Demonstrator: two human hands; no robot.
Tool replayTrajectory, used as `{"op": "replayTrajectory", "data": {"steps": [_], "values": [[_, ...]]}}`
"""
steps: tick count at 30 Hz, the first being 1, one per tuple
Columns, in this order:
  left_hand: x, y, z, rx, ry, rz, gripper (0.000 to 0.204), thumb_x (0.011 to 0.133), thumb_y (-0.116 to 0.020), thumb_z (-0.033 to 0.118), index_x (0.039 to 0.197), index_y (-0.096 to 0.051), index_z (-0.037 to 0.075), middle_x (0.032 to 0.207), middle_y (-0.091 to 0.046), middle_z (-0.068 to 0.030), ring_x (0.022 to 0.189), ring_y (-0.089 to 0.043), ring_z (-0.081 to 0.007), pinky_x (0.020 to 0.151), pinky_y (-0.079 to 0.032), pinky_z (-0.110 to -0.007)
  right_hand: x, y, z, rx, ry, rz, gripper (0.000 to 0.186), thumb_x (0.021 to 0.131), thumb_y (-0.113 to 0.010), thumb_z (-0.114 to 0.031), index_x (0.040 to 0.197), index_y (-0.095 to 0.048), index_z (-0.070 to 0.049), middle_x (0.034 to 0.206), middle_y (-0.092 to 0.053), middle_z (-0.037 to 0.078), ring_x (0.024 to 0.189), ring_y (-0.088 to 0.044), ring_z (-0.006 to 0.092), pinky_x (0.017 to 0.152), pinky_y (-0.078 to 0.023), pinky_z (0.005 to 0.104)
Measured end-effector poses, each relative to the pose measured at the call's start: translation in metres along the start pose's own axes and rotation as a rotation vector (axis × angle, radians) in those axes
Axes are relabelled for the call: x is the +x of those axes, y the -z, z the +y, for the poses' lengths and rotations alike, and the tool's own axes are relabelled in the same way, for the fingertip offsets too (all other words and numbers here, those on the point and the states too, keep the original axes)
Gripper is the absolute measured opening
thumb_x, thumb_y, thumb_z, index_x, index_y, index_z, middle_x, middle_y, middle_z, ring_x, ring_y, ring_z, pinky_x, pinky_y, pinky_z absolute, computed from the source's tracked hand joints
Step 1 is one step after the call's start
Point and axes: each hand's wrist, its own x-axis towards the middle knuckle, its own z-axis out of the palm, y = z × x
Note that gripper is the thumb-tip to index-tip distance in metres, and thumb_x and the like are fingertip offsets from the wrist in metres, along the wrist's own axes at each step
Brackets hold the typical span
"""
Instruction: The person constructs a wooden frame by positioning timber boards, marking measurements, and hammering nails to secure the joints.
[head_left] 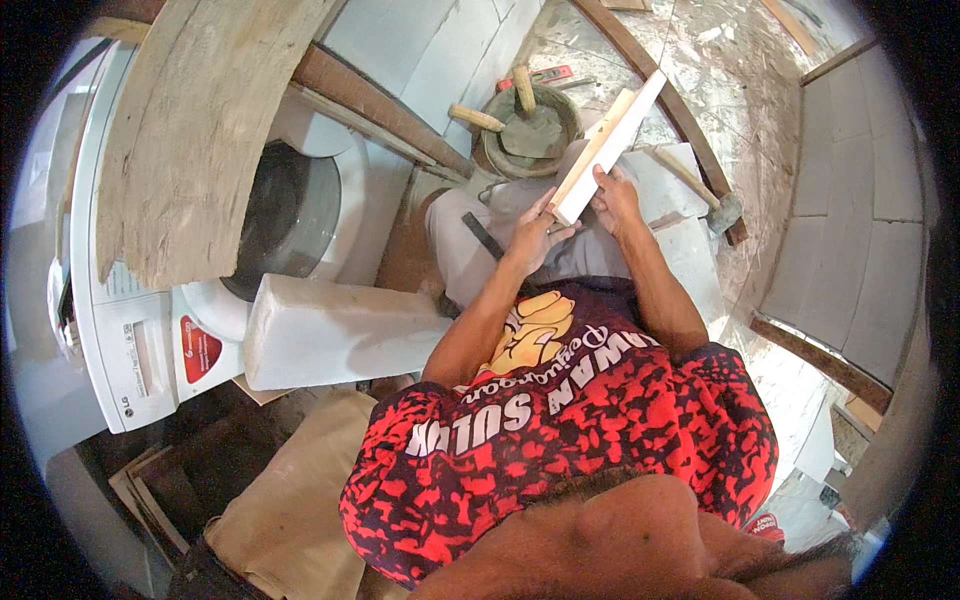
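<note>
Both hands hold a long, narrow white piece with a bare wooden strip along its left side; it slants up and away to the right. My left hand is closed on its near end, and my right hand grips its right side a little farther up. Just beyond it stands a round bucket of grey mortar. Two corncob-like tool handles stick out of the bucket, and a trowel blade lies on the mortar.
At left stands a white front-loading washing machine behind a weathered wooden board. A pale block lies beside it. A hammer rests at right near a long timber. Grey block walls rise at right. A red level lies beyond the bucket.
</note>
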Motion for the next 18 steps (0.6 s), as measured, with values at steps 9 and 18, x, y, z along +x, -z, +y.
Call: {"op": "replayTrajectory", "data": {"steps": [9, 18], "values": [[0.003, 0.007, -0.006, -0.359, 0.060, -0.040, 0.065, 0.097, -0.047, 0.034, 0.144, -0.019, -0.001, 0.135, -0.043, -0.0116, 0.117, -0.049, -0.0205, 0.094, -0.050, -0.044, 0.006, -0.003, 0.011, -0.273, 0.119, 0.047, 0.041, 0.086, -0.065, -0.015, 0.121, -0.048, -0.002, 0.085, -0.061, 0.005, 0.059, -0.055, 0.0103, 0.041, -0.036, 0.0239], [0.002, -0.006, -0.004, 0.066, -0.032, -0.003, 0.052, 0.096, -0.049, 0.031, 0.136, -0.038, 0.000, 0.127, -0.048, -0.0092, 0.114, -0.049, -0.0188, 0.097, -0.047, -0.045, 0.016, 0.000, 0.005, -0.421, 0.107, 0.043, 0.044, 0.088, -0.062, -0.015, 0.122, -0.045, 0.007, 0.083, -0.061, 0.008, 0.058, -0.054, 0.0109, 0.041, -0.037, 0.0243]]}}
